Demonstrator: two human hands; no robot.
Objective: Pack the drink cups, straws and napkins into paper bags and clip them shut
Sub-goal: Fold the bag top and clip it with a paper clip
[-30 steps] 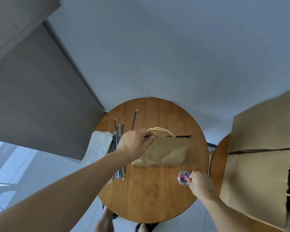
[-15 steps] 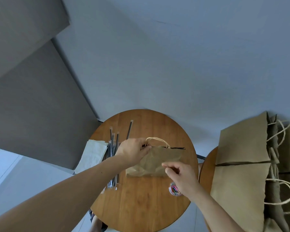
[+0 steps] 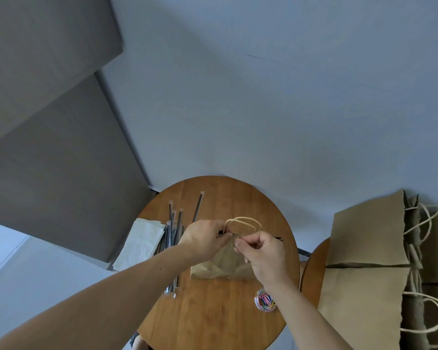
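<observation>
Round wooden worktop (image 3: 213, 311) carries your paper bag (image 3: 225, 266). Your left grip (image 3: 202, 238) and right grip (image 3: 261, 251) both pinch its top edge.

One wide-angle camera, worn on my head, looks forward and steeply down past my forearms at the small round wooden table (image 3: 213, 319) close below. My left hand (image 3: 202, 238) and right hand (image 3: 263, 251) meet mid-frame at a brown paper bag (image 3: 223, 266). A pale grey wall (image 3: 263, 109) fills the top.
</observation>
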